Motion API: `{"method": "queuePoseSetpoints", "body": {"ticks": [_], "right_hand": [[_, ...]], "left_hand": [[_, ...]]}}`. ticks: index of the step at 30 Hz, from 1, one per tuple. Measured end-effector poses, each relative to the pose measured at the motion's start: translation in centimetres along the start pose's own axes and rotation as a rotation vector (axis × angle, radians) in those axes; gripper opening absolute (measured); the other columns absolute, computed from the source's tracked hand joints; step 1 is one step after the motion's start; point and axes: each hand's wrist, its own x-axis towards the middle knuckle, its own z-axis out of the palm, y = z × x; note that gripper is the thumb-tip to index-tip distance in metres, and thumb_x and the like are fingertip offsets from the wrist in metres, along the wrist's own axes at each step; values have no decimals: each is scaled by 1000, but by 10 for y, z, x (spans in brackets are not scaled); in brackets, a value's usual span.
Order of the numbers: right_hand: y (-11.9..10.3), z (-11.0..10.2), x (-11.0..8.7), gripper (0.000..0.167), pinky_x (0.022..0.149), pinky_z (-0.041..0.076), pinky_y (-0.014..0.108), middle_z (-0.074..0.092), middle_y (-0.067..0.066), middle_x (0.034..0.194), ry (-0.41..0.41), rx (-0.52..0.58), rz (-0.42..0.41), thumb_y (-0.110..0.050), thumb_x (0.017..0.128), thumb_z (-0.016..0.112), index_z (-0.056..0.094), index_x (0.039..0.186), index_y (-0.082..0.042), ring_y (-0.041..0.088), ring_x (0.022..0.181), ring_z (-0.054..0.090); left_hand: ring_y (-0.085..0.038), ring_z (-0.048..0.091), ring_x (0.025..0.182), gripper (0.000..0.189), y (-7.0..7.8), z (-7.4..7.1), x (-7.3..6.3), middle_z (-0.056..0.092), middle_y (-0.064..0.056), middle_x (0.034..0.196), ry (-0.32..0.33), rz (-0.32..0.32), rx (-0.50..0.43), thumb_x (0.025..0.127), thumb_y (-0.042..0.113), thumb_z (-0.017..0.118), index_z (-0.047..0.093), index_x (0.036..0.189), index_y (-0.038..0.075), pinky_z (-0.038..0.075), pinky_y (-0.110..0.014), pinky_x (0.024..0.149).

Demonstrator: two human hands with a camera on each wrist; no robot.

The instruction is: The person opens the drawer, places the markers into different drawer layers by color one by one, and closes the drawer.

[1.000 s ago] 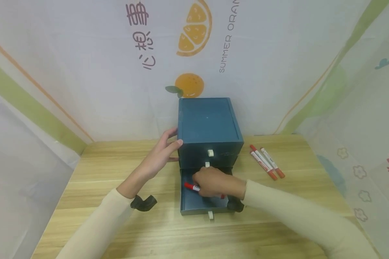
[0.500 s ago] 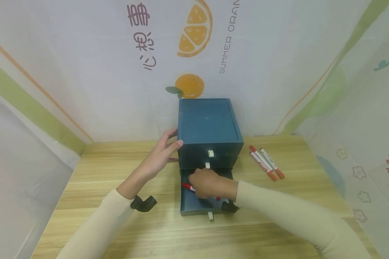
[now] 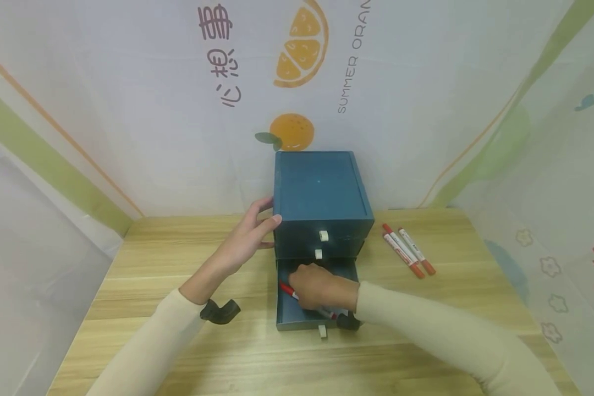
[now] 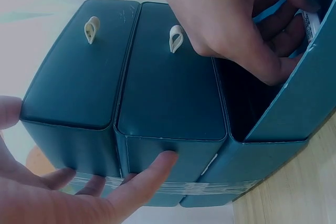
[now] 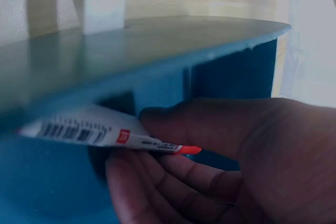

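Note:
A dark blue drawer cabinet (image 3: 322,184) stands on the table, its bottom drawer (image 3: 297,325) pulled out toward me. My left hand (image 3: 245,239) rests against the cabinet's left side with fingers spread; in the left wrist view its fingertips (image 4: 167,157) touch the drawer walls. Inside the open drawer, my right hand (image 3: 314,286) pinches a white marker with red ends (image 5: 89,129) between thumb and fingers. The marker lies slantwise low in the drawer, close behind the front wall, and its middle is hidden under the hand in the head view.
Several red-and-white markers (image 3: 403,250) lie on the wooden table (image 3: 227,357) right of the cabinet. White loop pulls (image 3: 324,236) stick out from the drawer fronts. A printed white curtain (image 3: 178,137) hangs behind. Black pieces (image 3: 220,312) sit at both wrists.
My right hand has shifted left and a little toward the drawer's front, and the marker has come with it, turning more slantwise. The left hand keeps its place on the cabinet.

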Motion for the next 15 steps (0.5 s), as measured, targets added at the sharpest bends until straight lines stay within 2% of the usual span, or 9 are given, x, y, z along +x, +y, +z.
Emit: {"method": "queuePoseSetpoints", "body": {"ticks": [8, 13, 15], "right_hand": [[-8, -10, -11, 15, 51, 54, 25, 61, -1, 70, -14, 37, 27, -8, 94, 84, 72, 86, -11, 13, 58, 59], [-7, -12, -14, 16, 52, 54, 26, 61, -1, 70, -17, 21, 22, -10, 94, 85, 71, 86, -12, 13, 58, 58], [-4, -15, -16, 14, 52, 53, 27, 60, -2, 71, -9, 11, 11, -13, 94, 85, 72, 90, -13, 12, 59, 56]], "left_hand": [[-47, 38, 157, 72, 0, 0, 0, 18, -20, 179, 2, 2, 6, 118, 32, 50, 13, 174, 5, 52, -65, 111], [-46, 38, 157, 71, 1, 1, 0, 18, -19, 179, 1, 2, 3, 118, 32, 50, 13, 174, 6, 52, -65, 110], [-46, 38, 157, 72, 0, 0, -1, 18, -19, 179, -1, 5, 4, 118, 32, 50, 13, 174, 6, 52, -65, 111]]}}
